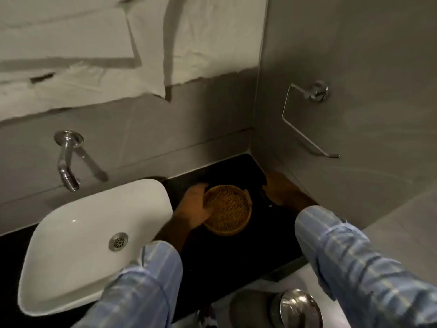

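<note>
A round woven yellow-brown basket (227, 210) sits on the black counter (227, 254), to the right of the basin. My left hand (193, 205) grips its left rim, fingers curled over the edge. My right hand (282, 189) lies on the counter in the corner by the right wall, to the right of the basket and apart from it. It is dim and blurred, so whether it holds anything is unclear. Both arms wear light blue striped sleeves.
A white basin (78, 233) with a metal drain sits at the left under a chrome wall tap (67, 162). An empty chrome paper holder (305, 119) hangs on the right wall. White paper covers the wall above. A shiny round metal bin lid (298, 308) stands below the counter edge.
</note>
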A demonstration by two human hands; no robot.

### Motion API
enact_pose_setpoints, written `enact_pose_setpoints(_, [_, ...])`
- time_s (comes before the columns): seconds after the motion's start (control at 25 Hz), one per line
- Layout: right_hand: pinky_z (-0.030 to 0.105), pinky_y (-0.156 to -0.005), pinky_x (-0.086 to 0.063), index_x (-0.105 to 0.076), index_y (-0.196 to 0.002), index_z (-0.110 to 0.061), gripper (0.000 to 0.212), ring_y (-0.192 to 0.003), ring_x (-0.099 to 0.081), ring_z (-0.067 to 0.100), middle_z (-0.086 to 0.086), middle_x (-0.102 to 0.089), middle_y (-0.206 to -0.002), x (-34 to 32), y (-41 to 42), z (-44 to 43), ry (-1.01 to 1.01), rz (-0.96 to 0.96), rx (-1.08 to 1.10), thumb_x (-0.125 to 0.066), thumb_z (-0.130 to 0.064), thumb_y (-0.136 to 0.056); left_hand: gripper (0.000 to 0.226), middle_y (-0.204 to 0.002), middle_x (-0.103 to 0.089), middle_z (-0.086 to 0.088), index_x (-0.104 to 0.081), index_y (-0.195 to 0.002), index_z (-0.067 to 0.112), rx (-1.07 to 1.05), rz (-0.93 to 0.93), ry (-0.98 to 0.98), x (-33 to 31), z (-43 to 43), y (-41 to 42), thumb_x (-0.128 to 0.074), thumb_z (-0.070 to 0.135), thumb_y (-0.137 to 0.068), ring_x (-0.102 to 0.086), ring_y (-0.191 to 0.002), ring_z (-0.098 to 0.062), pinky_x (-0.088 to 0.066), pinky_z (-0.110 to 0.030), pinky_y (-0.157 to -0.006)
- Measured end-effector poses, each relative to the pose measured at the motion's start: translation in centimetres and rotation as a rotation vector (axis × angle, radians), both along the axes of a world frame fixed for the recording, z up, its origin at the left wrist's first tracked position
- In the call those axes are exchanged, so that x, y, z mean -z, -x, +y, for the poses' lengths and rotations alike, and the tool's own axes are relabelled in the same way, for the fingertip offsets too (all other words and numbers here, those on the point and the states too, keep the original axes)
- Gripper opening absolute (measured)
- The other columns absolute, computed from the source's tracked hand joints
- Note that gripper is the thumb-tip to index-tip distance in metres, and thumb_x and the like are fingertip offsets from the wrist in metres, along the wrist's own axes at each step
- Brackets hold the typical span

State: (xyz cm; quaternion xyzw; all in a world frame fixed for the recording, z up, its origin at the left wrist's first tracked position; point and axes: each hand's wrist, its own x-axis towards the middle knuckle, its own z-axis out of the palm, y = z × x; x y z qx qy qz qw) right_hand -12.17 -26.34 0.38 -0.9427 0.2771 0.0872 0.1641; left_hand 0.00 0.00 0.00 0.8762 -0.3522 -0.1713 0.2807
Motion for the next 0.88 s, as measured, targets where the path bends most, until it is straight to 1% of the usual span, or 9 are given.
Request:
enact_pose_setpoints(0.08, [0.049,-0.107,-0.041,-0.049,-0.137,0.0,0.045,-0.124,-0.051,0.04,0.024,-0.052,-0.139,3.2,1.1,-0.8,-0.034,0.06,0.092,-0.05,-0.023,-0.099,0.077,-0.138,-0.052,-0.013,-0.045,-0.14,0.013,0.022,0.103,-0.003,3.7,1.3,1.5,-0.073,0.047,-0.078,-0.048,-0.129,-0.029,-0.043,-0.047,-0.106])
enact_pose_setpoints(0.16, [0.048,-0.102,-0.044,-0.05,-0.134,0.001,0.049,-0.122,-0.053,0.041,0.025,-0.053,-0.138,6.8,2.5,-1.1,-0.063,0.151,0.157,-0.055,-0.03,-0.098,0.08,-0.144,-0.048,-0.011,-0.04,-0.143,0.014,-0.004,0.128,-0.095,7.7,3.3,4.3,-0.066,0.056,-0.08,-0.045,-0.132,-0.027,-0.04,-0.045,-0.109])
enact_pose_setpoints(0.28, [0.046,-0.093,-0.052,-0.058,-0.127,-0.001,0.051,-0.114,-0.06,0.039,0.022,-0.061,-0.128,10.6,2.5,-0.8,-0.091,0.215,0.194,-0.059,-0.041,-0.094,0.09,-0.157,-0.032,-0.012,-0.025,-0.152,0.009,-0.01,-0.035,-0.278,13.1,5.2,7.7,-0.05,0.065,-0.086,-0.03,-0.144,-0.027,-0.028,-0.042,-0.117])
enact_pose_setpoints(0.4, [0.045,-0.09,-0.052,-0.062,-0.126,-0.002,0.053,-0.113,-0.061,0.039,0.023,-0.063,-0.125,13.0,1.3,-0.8,-0.093,0.192,0.262,-0.061,-0.043,-0.093,0.092,-0.162,-0.022,-0.011,-0.019,-0.154,0.01,0.021,-0.063,-0.416,16.4,6.4,9.4,-0.044,0.068,-0.086,-0.021,-0.148,-0.029,-0.024,-0.044,-0.119])
enact_pose_setpoints(0.52, [0.044,-0.091,-0.05,-0.06,-0.128,0.0,0.052,-0.116,-0.06,0.04,0.023,-0.061,-0.129,14.3,0.8,-0.7,-0.014,0.197,0.274,-0.059,-0.04,-0.095,0.091,-0.163,-0.016,-0.014,-0.02,-0.154,0.01,0.087,-0.1,-0.476,17.9,7.3,10.0,-0.046,0.066,-0.087,-0.016,-0.149,-0.031,-0.02,-0.042,-0.12])
enact_pose_setpoints(0.64, [0.042,-0.086,-0.051,-0.057,-0.126,0.002,0.042,-0.113,-0.061,0.039,0.024,-0.062,-0.126,15.0,0.5,-1.0,0.052,0.201,0.293,-0.055,-0.029,-0.098,0.089,-0.163,-0.014,-0.014,-0.02,-0.154,0.012,0.075,-0.116,-0.469,18.5,7.5,10.1,-0.044,0.066,-0.087,-0.014,-0.149,-0.032,-0.017,-0.04,-0.119])
enact_pose_setpoints(0.72, [0.039,-0.079,-0.051,-0.058,-0.121,0.004,0.035,-0.107,-0.064,0.039,0.025,-0.064,-0.12,15.0,0.4,-0.9,0.037,0.2,0.307,-0.054,-0.021,-0.097,0.088,-0.163,-0.015,-0.014,-0.021,-0.154,0.013,0.082,-0.124,-0.468,18.5,7.4,9.9,-0.043,0.066,-0.087,-0.015,-0.149,-0.031,-0.019,-0.04,-0.119])
enact_pose_setpoints(0.76, [0.039,-0.079,-0.051,-0.059,-0.119,0.005,0.032,-0.105,-0.065,0.039,0.025,-0.065,-0.118,14.8,0.3,-0.9,0.012,0.188,0.317,-0.054,-0.018,-0.097,0.087,-0.163,-0.016,-0.014,-0.022,-0.154,0.013,0.083,-0.121,-0.466,18.3,7.3,9.7,-0.042,0.066,-0.088,-0.016,-0.149,-0.031,-0.02,-0.041,-0.119])
enact_pose_setpoints(0.88, [0.045,-0.087,-0.051,-0.062,-0.114,0.008,0.029,-0.107,-0.062,0.043,0.028,-0.064,-0.116,13.5,0.2,-0.9,-0.097,0.11,0.404,-0.053,-0.011,-0.093,0.086,-0.163,-0.018,-0.012,-0.022,-0.153,0.013,0.074,-0.09,-0.449,17.2,6.9,9.3,-0.041,0.066,-0.089,-0.016,-0.149,-0.029,-0.022,-0.042,-0.12])
